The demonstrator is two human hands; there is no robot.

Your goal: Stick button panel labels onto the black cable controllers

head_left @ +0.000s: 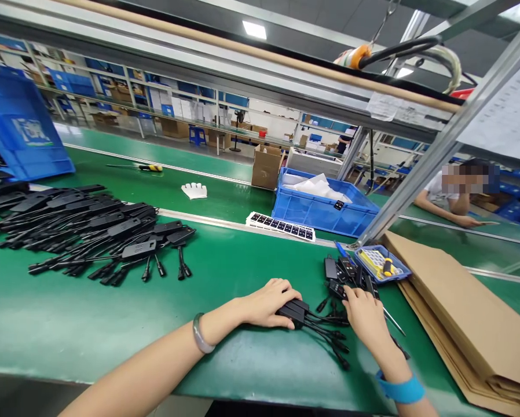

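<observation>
Left hand (271,304): while it's clutching black modules (293,311), cables (323,332) splay rightward
Right hand (366,315): on piled units (330,269), can't tell if gripping
Cardboard (464,313): kinda crowding the small tray (391,279)

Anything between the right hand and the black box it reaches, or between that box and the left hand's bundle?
Nothing visible between the right hand and the black box; they seem to touch. Black cable ends lie between it and the bundle under the left hand.
</observation>
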